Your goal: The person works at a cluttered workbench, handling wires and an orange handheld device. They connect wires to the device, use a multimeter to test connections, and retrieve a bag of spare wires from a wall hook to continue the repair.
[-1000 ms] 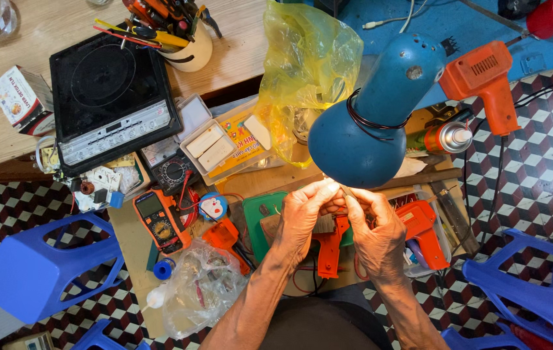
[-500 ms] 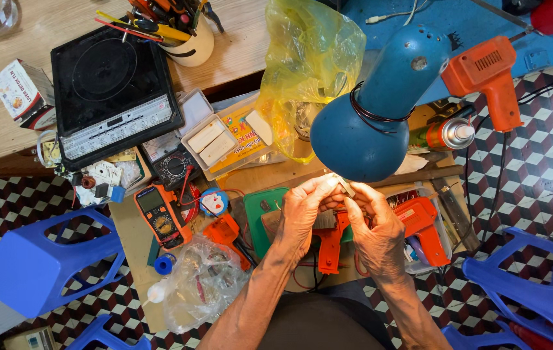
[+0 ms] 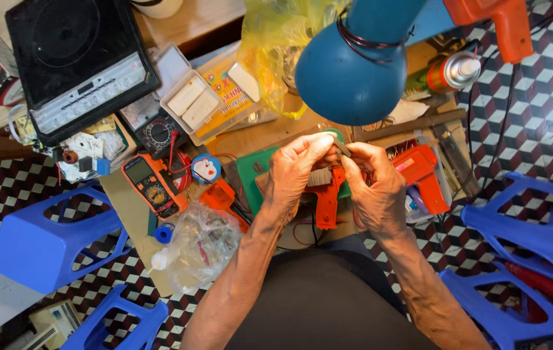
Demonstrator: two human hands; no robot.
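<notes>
Both hands raised w/ fingertips meeting: left hand (image 3: pixel 296 172) & right hand (image 3: pixel 375 188) pinch a small dark part (image 3: pixel 342 148) between them. Orange glue gun (image 3: pixel 326 194) lies just below the hands, blue lamp shade (image 3: pixel 348 71) above, orange multimeter (image 3: pixel 150 185) well left.

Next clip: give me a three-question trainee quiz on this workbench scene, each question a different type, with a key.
1. True or false: the left hand and right hand meet on one small dark part under the blue lamp shade.
2. Which lies directly below the hands? A) orange multimeter B) orange glue gun C) spray can
3. Fill in: the induction cooktop lies at the ___ of the head view.

Key: 1 true; 2 B; 3 upper left.
</notes>
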